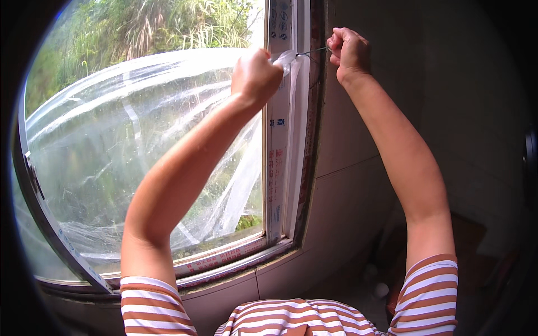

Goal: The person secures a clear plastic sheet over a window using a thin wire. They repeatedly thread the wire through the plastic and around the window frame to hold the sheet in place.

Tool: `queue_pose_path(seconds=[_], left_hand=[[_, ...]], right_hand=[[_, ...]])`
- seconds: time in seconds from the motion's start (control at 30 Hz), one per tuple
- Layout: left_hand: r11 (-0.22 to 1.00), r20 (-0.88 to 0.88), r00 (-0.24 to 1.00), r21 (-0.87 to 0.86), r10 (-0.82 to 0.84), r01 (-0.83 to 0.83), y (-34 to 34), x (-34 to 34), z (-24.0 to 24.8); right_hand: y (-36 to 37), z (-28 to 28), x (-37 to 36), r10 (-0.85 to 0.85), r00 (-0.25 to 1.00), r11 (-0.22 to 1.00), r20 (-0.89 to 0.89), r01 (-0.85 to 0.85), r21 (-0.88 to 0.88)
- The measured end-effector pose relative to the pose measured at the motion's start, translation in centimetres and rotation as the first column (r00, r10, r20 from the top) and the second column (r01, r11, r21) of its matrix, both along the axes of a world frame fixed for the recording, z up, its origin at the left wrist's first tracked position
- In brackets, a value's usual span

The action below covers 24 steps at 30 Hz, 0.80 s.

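Observation:
A clear plastic sheet [95, 112] stretches across the window opening, its upper edge drawn toward the right side of the frame. My left hand [256, 75] is closed on the sheet's bunched corner [287, 59], close to the upright window frame [276, 134]. From that corner a thin dark cord [315, 51] runs to the right. Its other end is pinched in the fingers of my right hand [352, 53], which is raised in front of the dark wall. The cord looks taut; how it meets the plastic is partly hidden.
A sliding window sash [61, 235] stands at the left. The bottom rail [221, 259] and tiled sill [224, 284] run below the opening. Tiled wall [350, 201] lies to the right. Plants [168, 25] grow outside. Dim, unclear objects are at the lower right.

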<state>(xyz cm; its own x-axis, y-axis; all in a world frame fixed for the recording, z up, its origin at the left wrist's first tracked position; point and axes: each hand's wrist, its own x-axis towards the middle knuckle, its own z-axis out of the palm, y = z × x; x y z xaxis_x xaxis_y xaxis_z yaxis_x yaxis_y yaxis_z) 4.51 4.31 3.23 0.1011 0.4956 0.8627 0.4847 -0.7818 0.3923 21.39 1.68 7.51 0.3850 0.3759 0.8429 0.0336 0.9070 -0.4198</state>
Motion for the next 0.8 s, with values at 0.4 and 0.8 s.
queue_pose_path(seconds=[0.4,0.8], left_hand=[[0.823,-0.162,0.840,0.359,0.519,-0.439,3.2,1.5,-4.9],[0.867,0.048,0.985,0.469,0.167,-0.170,5.0,2.4,-6.3]], right_hand=[[-0.9,-1.2,-1.3,-0.020,0.995,1.000,0.097,0.018,0.022],[-2.4,-7.6,-6.1,-0.818,0.218,0.571,0.533,0.432,0.699]])
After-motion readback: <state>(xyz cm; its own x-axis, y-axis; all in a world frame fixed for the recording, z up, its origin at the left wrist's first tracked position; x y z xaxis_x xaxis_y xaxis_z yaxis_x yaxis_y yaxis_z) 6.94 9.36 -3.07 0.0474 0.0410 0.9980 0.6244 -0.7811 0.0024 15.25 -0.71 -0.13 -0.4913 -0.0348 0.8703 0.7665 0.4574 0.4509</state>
